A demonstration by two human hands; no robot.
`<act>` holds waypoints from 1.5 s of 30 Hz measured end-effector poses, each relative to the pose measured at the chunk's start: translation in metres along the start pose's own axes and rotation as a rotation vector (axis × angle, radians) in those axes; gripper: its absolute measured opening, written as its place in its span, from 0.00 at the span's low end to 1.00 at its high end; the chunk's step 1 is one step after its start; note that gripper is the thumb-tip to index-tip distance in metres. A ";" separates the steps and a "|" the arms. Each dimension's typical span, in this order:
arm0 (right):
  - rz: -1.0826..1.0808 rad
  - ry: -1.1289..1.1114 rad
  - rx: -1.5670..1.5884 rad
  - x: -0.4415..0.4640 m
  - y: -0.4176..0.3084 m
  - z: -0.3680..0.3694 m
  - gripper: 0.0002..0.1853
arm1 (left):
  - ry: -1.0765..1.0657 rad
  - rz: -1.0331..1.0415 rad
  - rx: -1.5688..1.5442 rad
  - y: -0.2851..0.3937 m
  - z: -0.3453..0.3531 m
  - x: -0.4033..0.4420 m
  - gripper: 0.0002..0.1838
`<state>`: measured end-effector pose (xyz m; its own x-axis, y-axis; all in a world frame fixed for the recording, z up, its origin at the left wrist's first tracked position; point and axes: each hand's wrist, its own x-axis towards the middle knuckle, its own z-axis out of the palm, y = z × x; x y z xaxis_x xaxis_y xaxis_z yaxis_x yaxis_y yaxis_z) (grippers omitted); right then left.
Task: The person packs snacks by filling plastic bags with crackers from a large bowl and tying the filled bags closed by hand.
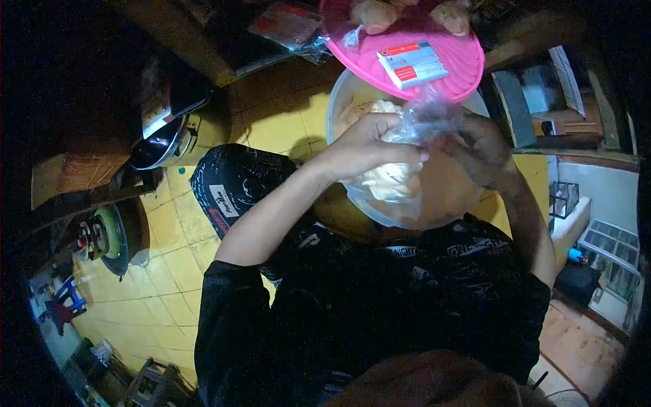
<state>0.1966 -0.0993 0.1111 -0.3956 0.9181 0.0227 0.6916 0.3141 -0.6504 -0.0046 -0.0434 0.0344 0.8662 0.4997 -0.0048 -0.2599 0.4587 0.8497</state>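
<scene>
Over a translucent round tub [339, 115], my left hand [373, 146] is closed on a clear plastic bag [393, 182] with pale, lumpy contents. My right hand [478, 152], smeared by motion, is at the upper right of the bag, near its crumpled clear top; its fingers are too blurred to read. Part of the bag hangs below my left thumb, inside the tub's opening. Past the hands, a pink ribbed lid or tray [352, 51] overlaps the tub's far edge. A small red and white box [413, 64] lies on it.
A dark pot [159, 146] stands at the left near a wooden edge. Roundish pale items [375, 17] sit at the pink tray's far side. Yellow floor tiles [169, 251] show at the left, with a blue stool [68, 295] beyond. Glass-paned frames [610, 251] are at the right.
</scene>
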 end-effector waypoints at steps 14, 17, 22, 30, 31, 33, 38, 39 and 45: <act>0.284 0.157 0.638 -0.016 0.047 0.025 0.33 | 0.045 0.063 0.095 0.004 0.006 0.003 0.10; -0.040 0.178 0.509 0.017 -0.005 0.037 0.32 | -0.021 0.132 0.213 -0.007 0.004 0.000 0.10; 0.173 0.321 0.947 0.027 -0.001 0.034 0.26 | 0.018 0.089 0.436 -0.009 0.009 0.006 0.20; -0.046 0.475 0.129 0.026 0.001 0.032 0.20 | -0.096 -0.335 0.127 -0.024 -0.001 0.003 0.30; -0.229 0.338 -0.318 0.025 -0.018 0.026 0.24 | -0.081 -0.347 -0.552 -0.023 0.016 -0.002 0.26; -0.318 0.223 -0.513 0.015 -0.028 0.034 0.27 | -0.041 -0.334 -0.667 -0.017 0.027 -0.010 0.23; -0.690 -0.025 -0.858 0.017 -0.050 0.038 0.30 | -0.394 -0.113 -1.044 -0.019 0.009 -0.017 0.16; -0.622 0.119 -0.886 0.017 -0.044 0.039 0.28 | -0.392 -0.106 -1.044 -0.015 0.013 -0.014 0.16; -0.364 0.498 -0.593 0.039 -0.033 0.026 0.20 | 0.241 0.070 -0.712 0.026 0.030 -0.009 0.06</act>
<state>0.1426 -0.0796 0.1136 -0.4388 0.6906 0.5749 0.8296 0.5572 -0.0362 -0.0064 -0.0577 0.0719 0.7414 0.6546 -0.1477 -0.5950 0.7430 0.3063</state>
